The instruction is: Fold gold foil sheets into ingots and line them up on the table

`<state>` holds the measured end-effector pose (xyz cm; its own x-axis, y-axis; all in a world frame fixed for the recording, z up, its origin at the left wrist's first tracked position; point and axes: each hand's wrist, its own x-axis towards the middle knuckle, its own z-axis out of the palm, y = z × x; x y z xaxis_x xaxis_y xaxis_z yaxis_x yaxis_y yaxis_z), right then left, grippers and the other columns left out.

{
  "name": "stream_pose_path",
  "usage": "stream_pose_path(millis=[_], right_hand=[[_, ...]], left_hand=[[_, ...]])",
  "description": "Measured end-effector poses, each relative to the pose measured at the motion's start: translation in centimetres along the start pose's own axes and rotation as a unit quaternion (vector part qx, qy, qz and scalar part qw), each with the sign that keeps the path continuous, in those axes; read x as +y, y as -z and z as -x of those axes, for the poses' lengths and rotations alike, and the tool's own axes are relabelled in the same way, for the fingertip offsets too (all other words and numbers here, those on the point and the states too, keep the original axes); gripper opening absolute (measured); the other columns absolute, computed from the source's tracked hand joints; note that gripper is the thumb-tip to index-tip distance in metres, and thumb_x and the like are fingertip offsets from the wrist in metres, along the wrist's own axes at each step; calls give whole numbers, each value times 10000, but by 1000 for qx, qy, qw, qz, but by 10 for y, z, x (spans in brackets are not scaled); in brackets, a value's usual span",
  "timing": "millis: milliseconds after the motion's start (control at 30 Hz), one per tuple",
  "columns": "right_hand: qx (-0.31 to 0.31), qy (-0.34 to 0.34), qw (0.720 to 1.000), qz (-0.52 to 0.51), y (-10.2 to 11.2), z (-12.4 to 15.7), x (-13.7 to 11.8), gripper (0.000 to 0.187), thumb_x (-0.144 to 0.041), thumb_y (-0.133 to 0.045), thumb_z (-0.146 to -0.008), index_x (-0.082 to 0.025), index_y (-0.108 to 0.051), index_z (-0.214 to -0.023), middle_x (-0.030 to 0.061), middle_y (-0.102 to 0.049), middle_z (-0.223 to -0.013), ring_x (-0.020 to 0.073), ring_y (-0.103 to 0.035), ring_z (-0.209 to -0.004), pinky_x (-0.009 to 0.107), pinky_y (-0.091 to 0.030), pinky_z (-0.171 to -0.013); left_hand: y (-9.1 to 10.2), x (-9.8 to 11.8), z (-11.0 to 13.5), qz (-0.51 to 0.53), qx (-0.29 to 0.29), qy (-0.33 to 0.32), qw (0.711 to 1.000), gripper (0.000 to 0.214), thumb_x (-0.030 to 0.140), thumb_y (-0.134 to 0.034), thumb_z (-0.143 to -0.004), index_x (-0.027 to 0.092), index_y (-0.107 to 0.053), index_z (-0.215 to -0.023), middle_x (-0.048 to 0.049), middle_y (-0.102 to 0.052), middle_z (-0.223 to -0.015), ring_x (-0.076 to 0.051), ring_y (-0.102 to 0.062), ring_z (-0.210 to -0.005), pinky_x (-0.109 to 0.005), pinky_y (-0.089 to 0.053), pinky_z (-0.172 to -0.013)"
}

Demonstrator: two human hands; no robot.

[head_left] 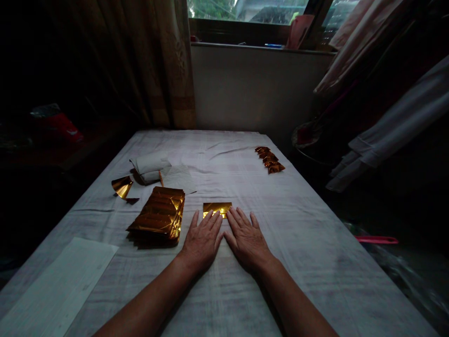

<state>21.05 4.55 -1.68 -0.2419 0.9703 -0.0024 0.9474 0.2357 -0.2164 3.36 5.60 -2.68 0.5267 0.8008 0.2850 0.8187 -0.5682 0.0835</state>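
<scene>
White sheet (59,285): lies at the near left on the pale cloth (301,281).
Gold stack (157,213): loosely squared, apparently placed for easy reach.
Left hand (203,238): palm down, grasping nothing, fingertips on the small gold piece (217,206).
Small gold piece: ahead of both hands, seemingly pressed to stay flat.
Right hand (247,236): likewise flat, unclenched, fingertips at its right edge.
Folded gold pieces (275,167): lined up far right, perhaps kept apart.
Pink container (299,32): on the windowsill; contents too dim to tell.

The hands (203,241) lie flat side by side, fingers (242,216) extended, thumbs (229,239) close together, forearms (154,291) slanting inward.
</scene>
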Motion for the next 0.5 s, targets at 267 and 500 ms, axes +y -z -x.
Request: stream_pose_path(millis=[267,500], right_hand=[[64,17,997,-32,-5,0,1,504,-347,-456,-975,-168,-485,-1445,130,-410,-1541,291,-332,-1450,566,-209,-1179],[214,4,967,-136,-13,-25,19,505,-248,-509,-893,-181,-534,-1393,151,-548,-1428,286,-509,-1319,492,-419,-1079]], left_hand=[[-5,-8,27,-44,16,41,998,520,447,-412,-983,181,-509,-1420,-87,-544,-1457,-258,-483,-1358,-486,-240,-1199],[-3,-6,24,-28,39,43,998,501,431,-412,-982,168,-539,-1390,-94,-565,-1434,-266,-503,-1339,-513,-196,-1209]])
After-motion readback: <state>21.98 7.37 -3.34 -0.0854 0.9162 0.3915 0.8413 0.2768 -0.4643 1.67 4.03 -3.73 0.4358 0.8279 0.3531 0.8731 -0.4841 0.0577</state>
